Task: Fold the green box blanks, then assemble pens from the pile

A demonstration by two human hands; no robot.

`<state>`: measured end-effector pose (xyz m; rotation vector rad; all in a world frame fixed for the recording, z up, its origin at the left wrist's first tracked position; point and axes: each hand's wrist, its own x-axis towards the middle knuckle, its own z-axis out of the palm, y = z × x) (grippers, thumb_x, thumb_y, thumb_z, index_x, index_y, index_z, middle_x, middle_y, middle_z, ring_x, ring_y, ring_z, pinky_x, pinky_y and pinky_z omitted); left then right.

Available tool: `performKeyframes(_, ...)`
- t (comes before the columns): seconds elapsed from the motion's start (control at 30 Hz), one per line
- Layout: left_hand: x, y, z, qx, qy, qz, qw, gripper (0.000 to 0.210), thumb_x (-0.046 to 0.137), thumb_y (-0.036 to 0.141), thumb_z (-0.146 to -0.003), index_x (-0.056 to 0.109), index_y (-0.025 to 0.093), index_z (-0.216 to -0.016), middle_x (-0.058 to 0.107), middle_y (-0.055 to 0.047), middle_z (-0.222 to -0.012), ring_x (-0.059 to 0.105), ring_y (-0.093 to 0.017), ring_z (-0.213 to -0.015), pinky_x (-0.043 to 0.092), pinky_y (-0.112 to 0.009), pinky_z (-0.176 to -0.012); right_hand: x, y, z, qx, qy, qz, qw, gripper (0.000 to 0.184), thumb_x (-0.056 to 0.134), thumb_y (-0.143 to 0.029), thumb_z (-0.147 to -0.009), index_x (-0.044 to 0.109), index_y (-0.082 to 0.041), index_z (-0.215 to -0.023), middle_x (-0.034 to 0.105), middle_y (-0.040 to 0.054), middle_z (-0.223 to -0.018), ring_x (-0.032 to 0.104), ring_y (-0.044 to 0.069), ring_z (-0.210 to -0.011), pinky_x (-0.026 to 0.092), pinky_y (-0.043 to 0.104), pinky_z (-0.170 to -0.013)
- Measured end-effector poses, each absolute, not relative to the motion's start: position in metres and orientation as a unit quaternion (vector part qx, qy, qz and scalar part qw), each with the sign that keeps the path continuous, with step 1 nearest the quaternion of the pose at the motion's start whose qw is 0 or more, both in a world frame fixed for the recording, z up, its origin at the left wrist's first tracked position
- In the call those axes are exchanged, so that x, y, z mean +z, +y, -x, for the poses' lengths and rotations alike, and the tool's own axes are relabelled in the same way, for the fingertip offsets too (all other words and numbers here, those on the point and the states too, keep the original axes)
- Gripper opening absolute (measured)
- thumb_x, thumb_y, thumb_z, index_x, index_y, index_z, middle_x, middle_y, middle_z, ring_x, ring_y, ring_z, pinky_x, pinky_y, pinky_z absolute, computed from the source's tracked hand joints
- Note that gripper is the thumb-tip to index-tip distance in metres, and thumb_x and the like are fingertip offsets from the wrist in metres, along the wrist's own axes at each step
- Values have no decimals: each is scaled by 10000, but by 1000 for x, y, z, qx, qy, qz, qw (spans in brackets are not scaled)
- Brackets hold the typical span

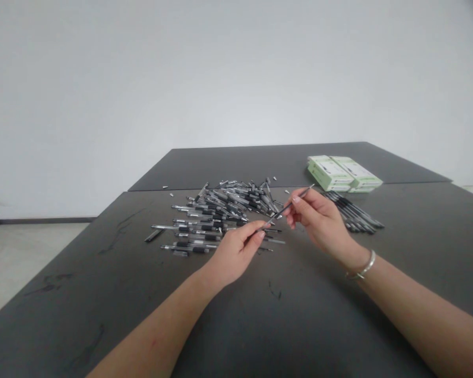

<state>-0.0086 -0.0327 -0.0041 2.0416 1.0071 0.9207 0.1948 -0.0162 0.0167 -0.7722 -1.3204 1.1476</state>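
Observation:
A thin dark pen refill (279,214) slants up to the right between my two hands, above the table. My left hand (236,253) pinches its lower end between thumb and fingers. Near the upper end, my right hand (319,218) grips it with thumb and forefinger, and a narrow tip sticks out past them. Behind and left of my left hand lies a row of clear pen barrels (197,237) with black grips. Beyond it spreads a jumbled heap of pen parts (228,199). Several pens (357,212) lie side by side just beyond my right hand.
Green and white boxes (331,176) are stacked in two piles at the back right. Small loose pieces (171,195) are scattered around the heap. The dark table (102,294) has a seam across it, and a pale wall (236,73) stands behind.

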Motion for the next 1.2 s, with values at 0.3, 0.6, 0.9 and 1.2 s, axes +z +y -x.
performKeyframes(0.3,-2,-36,9,331,392,-816,267,318,401,260,-957,597,198,-1200,662,-69,-1180,609,-194,-1068,453,-339,-941,16,-19,-195,497,-579,319,563,102,565,-307,-912,563,-205,-900,648,3,-747,592,115,-596,491,245,-526)
performKeyframes(0.6,-3,-33,11,362,404,-786,297,295,448,277,-934,625,205,-1159,694,-56,-1068,635,-184,-959,482,-320,-883,14,-16,-195,473,-549,342,598,151,574,-358,-895,563,-210,-866,633,-5,-726,567,113,-560,475,244,-503)
performKeyframes(0.9,-2,-34,11,340,404,-792,308,333,421,287,-947,609,191,-1204,686,-42,-904,619,-159,-815,483,-295,-809,16,-19,-193,478,-561,330,590,121,571,-328,-902,555,-209,-885,630,-6,-740,574,111,-580,474,238,-508)
performKeyframes(1.2,1,-36,9,330,396,-801,305,328,405,280,-953,600,199,-1204,679,-40,-898,616,-165,-835,473,-292,-807,15,-28,-184,485,-616,356,508,202,569,-392,-895,549,-191,-901,623,3,-696,582,118,-590,485,245,-531)
